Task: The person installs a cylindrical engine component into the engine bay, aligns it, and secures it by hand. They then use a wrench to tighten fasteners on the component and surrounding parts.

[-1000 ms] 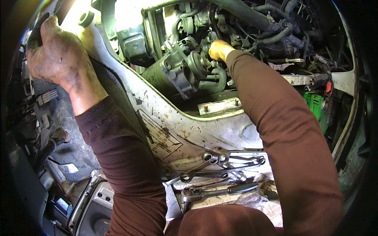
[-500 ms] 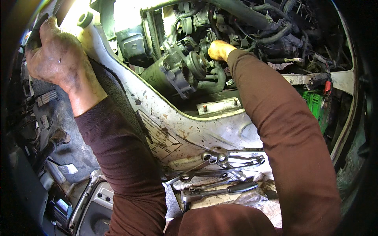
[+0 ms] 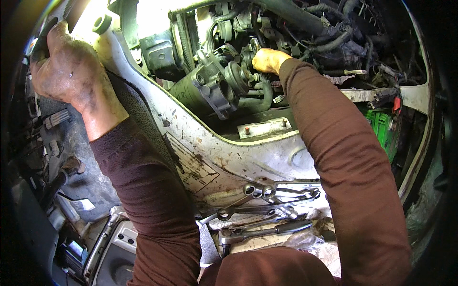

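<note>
I look down into an open engine bay. My left hand (image 3: 71,78), dirty with grease, grips the upper edge of the white body panel (image 3: 224,157) at the left. My right hand (image 3: 268,60) reaches deep among the engine parts, its fingers curled against a part behind the round grey engine unit (image 3: 214,90); what the fingers hold is hidden. Both arms wear dark brown sleeves.
Several ring spanners (image 3: 267,193) and a ratchet wrench (image 3: 257,233) lie on the panel ledge near my chest. Black hoses (image 3: 329,33) crowd the top of the bay. A green box (image 3: 384,126) sits at the right. Pedals and floor parts (image 3: 57,176) show at lower left.
None of the tools has moved. My right hand has shifted slightly among the engine parts; my left hand stays on the panel edge.
</note>
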The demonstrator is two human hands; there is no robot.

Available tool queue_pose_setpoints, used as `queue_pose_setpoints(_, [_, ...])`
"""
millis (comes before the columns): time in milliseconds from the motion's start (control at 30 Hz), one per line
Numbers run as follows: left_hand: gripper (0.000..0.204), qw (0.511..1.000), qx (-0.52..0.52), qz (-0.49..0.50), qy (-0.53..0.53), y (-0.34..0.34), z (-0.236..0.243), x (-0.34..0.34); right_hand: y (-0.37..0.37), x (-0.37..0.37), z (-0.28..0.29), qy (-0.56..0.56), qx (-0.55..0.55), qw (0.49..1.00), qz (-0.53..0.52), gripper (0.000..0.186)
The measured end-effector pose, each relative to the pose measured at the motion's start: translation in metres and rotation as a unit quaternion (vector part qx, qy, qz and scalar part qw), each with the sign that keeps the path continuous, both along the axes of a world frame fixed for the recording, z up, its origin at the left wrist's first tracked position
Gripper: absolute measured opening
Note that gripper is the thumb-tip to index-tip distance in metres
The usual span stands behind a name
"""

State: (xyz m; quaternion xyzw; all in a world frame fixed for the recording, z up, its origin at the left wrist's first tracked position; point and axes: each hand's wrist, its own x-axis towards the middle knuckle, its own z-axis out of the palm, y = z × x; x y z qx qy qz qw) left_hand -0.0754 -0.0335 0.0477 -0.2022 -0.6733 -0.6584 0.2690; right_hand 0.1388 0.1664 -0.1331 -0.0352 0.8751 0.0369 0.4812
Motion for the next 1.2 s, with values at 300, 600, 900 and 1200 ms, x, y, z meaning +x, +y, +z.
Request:
queue_pose_setpoints(300, [0.032, 1.0, -0.011, -0.006, -0.011, -0.001, 0.0, 0.003, -0.001, 0.004, -0.015, 0.008, 0.018, 0.999, -0.041, 0.033])
queue_pose_setpoints(600, [0.031, 0.999, -0.037, 0.015, -0.008, -0.005, 0.002, -0.002, -0.01, -0.005, -0.01, -0.01, -0.007, 0.993, -0.118, 0.032])
queue_pose_setpoints(900, [0.03, 1.0, -0.015, -0.014, -0.013, 0.0, 0.003, 0.001, 0.0, 0.004, -0.044, -0.009, 0.016, 0.976, -0.218, 0.029])
queue_pose_setpoints(1200, [0.031, 1.0, -0.01, -0.006, -0.025, 0.001, 0.002, 0.001, 0.012, 0.002, -0.079, 0.006, 0.004, 0.966, -0.258, 0.032])
